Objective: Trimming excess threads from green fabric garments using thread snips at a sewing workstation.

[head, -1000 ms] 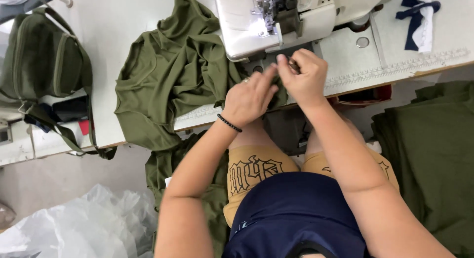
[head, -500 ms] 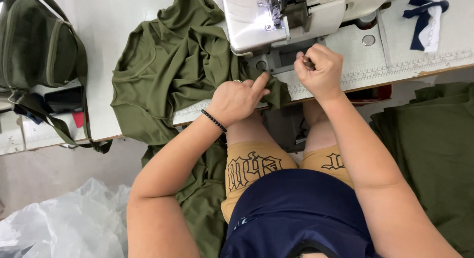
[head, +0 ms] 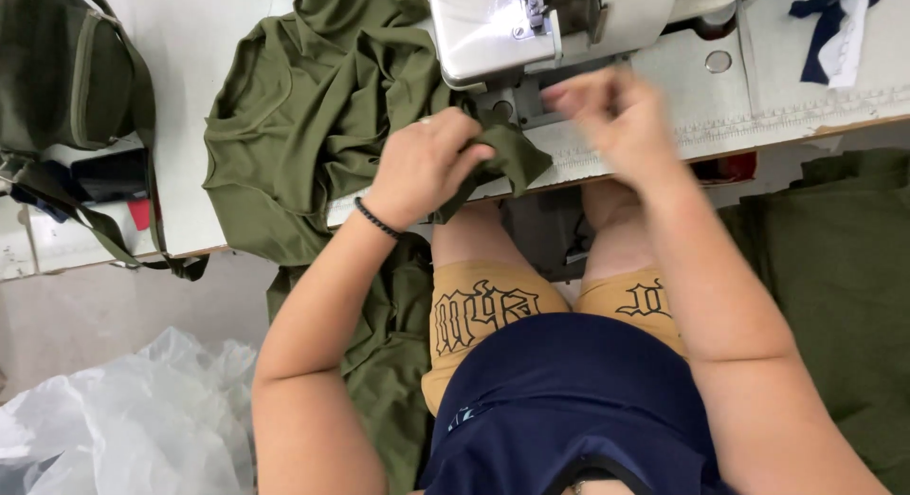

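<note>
Curled fingers of the left hand pinch a fold of the olive green fabric just below the sewing machine, the knuckles bent and the thumb tucked against the cloth near the centre of the frame. Its wrist wears a thin black bracelet, and the bare forearm runs down and to the left toward the lower left of the frame. To its right, the right hand is raised just in front of the machine's base, blurred by motion; its fingers look loosely bunched, but whether they hold anything cannot be told. That forearm slants down toward the lower right corner. The fabric is a soft, matte, dark olive knit, rumpled into deep folds; most of it lies heaped on the white table in the upper middle-left of the frame, one small corner pokes out past the left hand's fingers toward the machine, and a long tail drops off the table edge and hangs down beside the person's leg. At the upper left a dark green bag with straps rests on the table edge. Crumpled clear plastic sheeting fills the lower left corner, another pile of green cloth sits at the right edge, and a dark blue scrap lies at the upper right.
</note>
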